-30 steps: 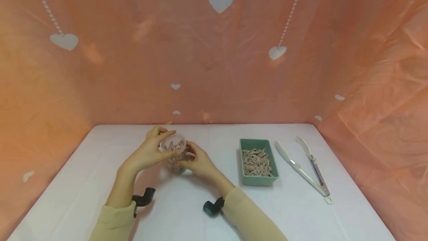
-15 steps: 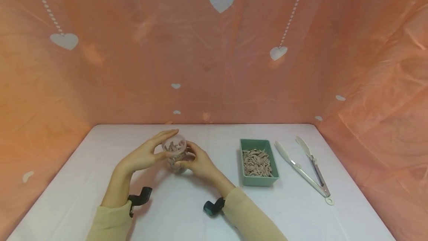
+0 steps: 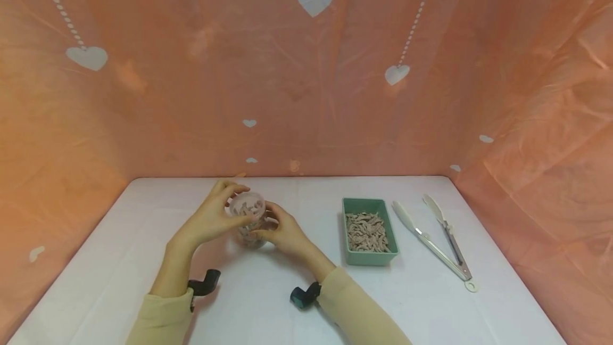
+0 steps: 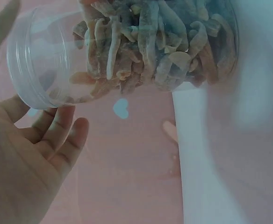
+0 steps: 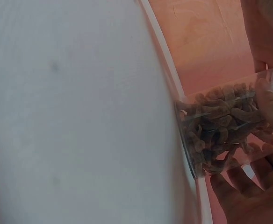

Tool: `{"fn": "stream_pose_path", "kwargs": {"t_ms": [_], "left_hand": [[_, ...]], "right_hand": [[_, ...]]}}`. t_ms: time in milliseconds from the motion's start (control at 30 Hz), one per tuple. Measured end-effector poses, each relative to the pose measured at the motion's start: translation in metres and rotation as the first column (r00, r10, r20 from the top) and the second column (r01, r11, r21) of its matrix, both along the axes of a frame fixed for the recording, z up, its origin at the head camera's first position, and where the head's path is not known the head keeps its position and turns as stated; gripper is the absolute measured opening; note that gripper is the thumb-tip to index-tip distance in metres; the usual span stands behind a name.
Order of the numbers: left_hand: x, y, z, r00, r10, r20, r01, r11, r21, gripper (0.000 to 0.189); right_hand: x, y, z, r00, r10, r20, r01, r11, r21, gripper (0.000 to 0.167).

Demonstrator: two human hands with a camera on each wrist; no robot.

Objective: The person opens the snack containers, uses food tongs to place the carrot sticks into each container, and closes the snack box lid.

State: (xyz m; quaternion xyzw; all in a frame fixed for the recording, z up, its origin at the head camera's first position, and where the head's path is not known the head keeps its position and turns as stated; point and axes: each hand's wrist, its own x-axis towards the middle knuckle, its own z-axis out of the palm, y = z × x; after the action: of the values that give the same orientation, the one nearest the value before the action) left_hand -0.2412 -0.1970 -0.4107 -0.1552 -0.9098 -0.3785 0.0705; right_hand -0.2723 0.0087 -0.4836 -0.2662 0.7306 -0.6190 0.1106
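Note:
A clear plastic jar [image 3: 243,234] with several grey-brown twisted strips inside stands upright at the left of the table. Its clear, ridged screw lid [image 4: 25,63] sits on the mouth, at the left of the left wrist view. My left hand [image 3: 209,221] holds this lid from the side, thumb in front and fingers behind. Lower down, my right hand [image 3: 289,234] grips the jar's body, its fingers around the wall in the right wrist view. Part of the jar is hidden behind both hands.
A green rectangular tub [image 3: 371,259] holding more of the strips stands right of the hands. Beside it, spread metal tongs [image 3: 442,254] with pale tips lie on the white table [image 3: 297,196]. Orange cloth with white hearts [image 3: 306,95] hangs around the table.
The left fingers straightened along the lid half a second ago, then curled around its rim again. The right hand, jar, tub and tongs have stayed put.

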Motion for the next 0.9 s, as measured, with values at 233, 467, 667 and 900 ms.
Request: {"fn": "stream_pose_path", "kwargs": {"t_ms": [233, 467, 667, 900], "left_hand": [[0.0018, -0.0031, 0.0001, 0.999, -0.042, -0.018, 0.042, 0.999, -0.006, 0.062], [0.0072, -0.0065, 0.0020, 0.985, -0.171, 0.018, 0.170, 0.985, 0.038, 0.061], [0.0047, -0.0032, 0.0004, 0.993, -0.116, -0.006, 0.117, 0.993, 0.032, 0.071], [0.0034, -0.0036, 0.0031, 1.000, -0.005, -0.023, 0.004, 0.999, -0.035, 0.066]], "right_hand": [[0.0006, -0.0006, 0.0001, 1.000, -0.010, -0.001, 0.010, 1.000, 0.003, 0.069], [0.0009, -0.0003, -0.0015, 1.000, -0.016, 0.015, 0.016, 1.000, 0.007, 0.072], [-0.0001, -0.0006, -0.0033, 1.000, -0.018, 0.008, 0.018, 1.000, 0.009, 0.070], [-0.0007, -0.0004, -0.0024, 1.000, -0.012, -0.001, 0.012, 1.000, 0.014, 0.070]]}}
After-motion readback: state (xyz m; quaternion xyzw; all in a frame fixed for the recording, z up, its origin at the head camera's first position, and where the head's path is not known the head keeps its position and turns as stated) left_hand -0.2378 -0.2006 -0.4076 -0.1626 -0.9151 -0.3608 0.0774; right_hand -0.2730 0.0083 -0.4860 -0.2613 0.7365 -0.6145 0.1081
